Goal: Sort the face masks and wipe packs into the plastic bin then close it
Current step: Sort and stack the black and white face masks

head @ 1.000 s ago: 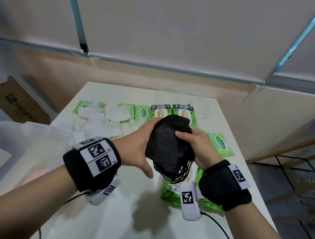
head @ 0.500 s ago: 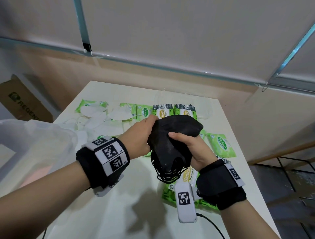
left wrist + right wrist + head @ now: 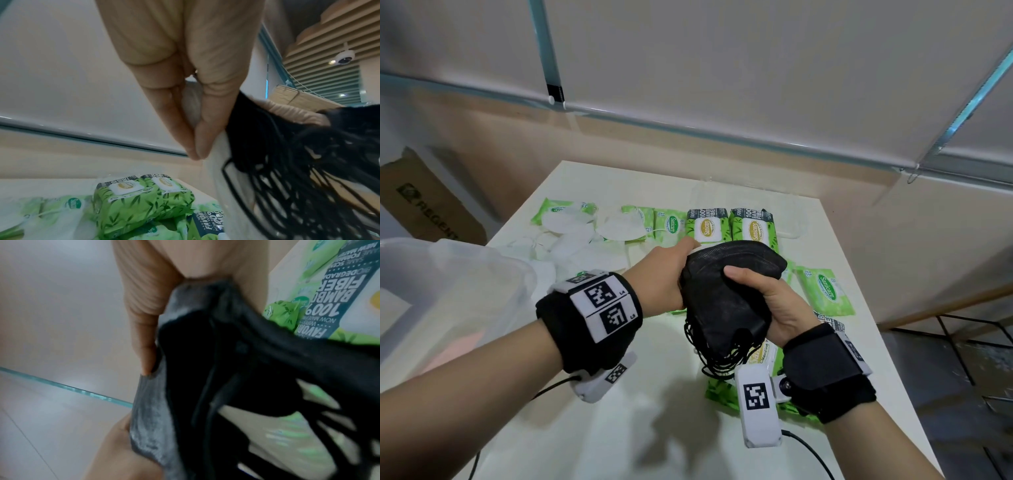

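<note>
**Black masks gripped over the worktop**

Pale worktop (image 3: 619, 428) is carrying everything, backed by a beige wall. Nearest, both hands are clutching a stack of black face masks (image 3: 726, 301) above its middle: the right hand (image 3: 774, 305) is curling round it from 3 o'clock, the left hand (image 3: 664, 277) is wrapping it from 9 o'clock, ear loops dangling below. At 9 o'clock, the clear plastic bin (image 3: 493, 270) is sitting open. Farther, toward 12 o'clock, green wipe packs (image 3: 753, 226) and white masks (image 3: 571, 236) are lying in a row.
</note>
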Demonstrator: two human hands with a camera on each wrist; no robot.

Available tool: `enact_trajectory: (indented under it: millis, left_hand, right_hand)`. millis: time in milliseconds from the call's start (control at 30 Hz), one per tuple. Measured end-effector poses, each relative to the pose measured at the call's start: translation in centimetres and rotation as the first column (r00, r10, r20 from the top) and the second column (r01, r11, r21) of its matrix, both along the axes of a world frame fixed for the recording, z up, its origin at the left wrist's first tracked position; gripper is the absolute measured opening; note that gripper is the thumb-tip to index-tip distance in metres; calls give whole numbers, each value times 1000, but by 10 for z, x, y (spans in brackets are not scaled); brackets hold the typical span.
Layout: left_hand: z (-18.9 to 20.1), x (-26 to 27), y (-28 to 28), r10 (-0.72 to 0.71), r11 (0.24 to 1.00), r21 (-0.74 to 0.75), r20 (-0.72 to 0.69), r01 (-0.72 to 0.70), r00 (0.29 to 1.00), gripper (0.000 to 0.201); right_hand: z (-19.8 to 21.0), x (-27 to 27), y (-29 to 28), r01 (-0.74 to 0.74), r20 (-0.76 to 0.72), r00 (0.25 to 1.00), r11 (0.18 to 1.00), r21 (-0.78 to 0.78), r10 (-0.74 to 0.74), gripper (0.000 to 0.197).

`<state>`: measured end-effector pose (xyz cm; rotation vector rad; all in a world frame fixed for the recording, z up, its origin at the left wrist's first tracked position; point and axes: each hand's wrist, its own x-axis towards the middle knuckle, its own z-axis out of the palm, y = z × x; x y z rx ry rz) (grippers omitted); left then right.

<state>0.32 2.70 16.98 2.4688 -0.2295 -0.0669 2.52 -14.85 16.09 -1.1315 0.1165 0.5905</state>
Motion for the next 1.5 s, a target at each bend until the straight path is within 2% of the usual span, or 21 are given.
enact_trajectory:
  millis: [100,133,233,300,400,433,500,567,767,933,1000,1033,1100,1133,1167,1233,1267,1300,1367,1433,1500]
  left_hand:
    - [5,0,9,-49,999,6,-25,49,999,63]
    - [9,-1,11,-37,999,-16,11,37,999,59]
    - [17,-4,6,34,991,-131,258,0,966,36]
    - [18,-6,-1,22,991,-134,299,19,954,28]
    - [8,-4,-6,33,995,-93,118,-23,992,46]
    - [5,-2,-6,58,993,-104,75,-50,996,47]
    - [2,1,-5,101,982,-162,17,-97,995,33]
    - [1,5,-3,115,971,-209,-10,-115,993,16]
    - [-4,13,-3,136,946,-291,-46,-144,990,18]
    - [-15,10,-13,180,935,-294,-92,-199,979,15]
    - [-14,8,-12,116,900,-403,-146,-166,982,11]
    - [-11,7,-9,45,875,-466,-185,-128,982,21]
    - [-5,4,1,-173,844,-536,-246,15,953,58]
    - [-2,3,4,-272,851,-515,-271,100,924,79]
    - [0,2,6,-327,885,-426,-286,187,901,98]
    - [-1,2,5,-327,945,-104,-263,310,908,122]
    - [-3,1,3,-299,949,27,-230,313,926,123]
    - [-7,2,0,-268,952,97,-185,289,945,118]
    - [-14,1,-4,-220,969,103,-71,226,973,87]
    - [-12,0,-5,-175,979,104,-13,176,984,52]
    - [-7,-2,-6,-159,974,166,2,156,987,32]
  right_hand:
    - [-1,3,-3,78,46,996,994,-80,-75,49]
    - [-3,5,-4,100,57,994,989,-113,-94,51]
    - [-6,5,-2,147,61,988,977,-153,-139,49]
    - [-7,4,3,144,53,989,983,-114,-139,39]
    - [-7,2,7,99,60,994,991,-91,-93,31]
    - [-7,1,7,85,62,995,992,-96,-80,32]
    - [-8,0,6,64,68,996,994,-92,-58,38]
    - [-10,0,5,39,69,997,997,-68,-34,45]
    - [-14,2,7,-24,63,998,998,-53,27,42]
    - [-13,4,9,-11,62,998,999,-48,14,43]
    - [-12,4,7,-16,61,998,997,-71,20,43]
    - [-12,5,5,-19,63,998,996,-82,24,44]
    - [-11,6,1,-14,66,998,995,-102,21,44]
    - [-10,7,-1,-4,66,998,994,-114,12,41]
    - [-9,9,-3,4,68,998,992,-125,5,34]
    - [-7,9,-2,7,66,998,990,-141,2,21]
    - [-6,9,-1,11,64,998,989,-145,-1,20]
    - [-6,9,1,15,62,998,989,-146,-6,21]
    - [-6,8,3,5,63,998,992,-126,3,26]
    - [-5,5,3,-67,89,993,989,-130,79,33]
    - [-2,3,2,-147,124,978,974,-171,169,37]
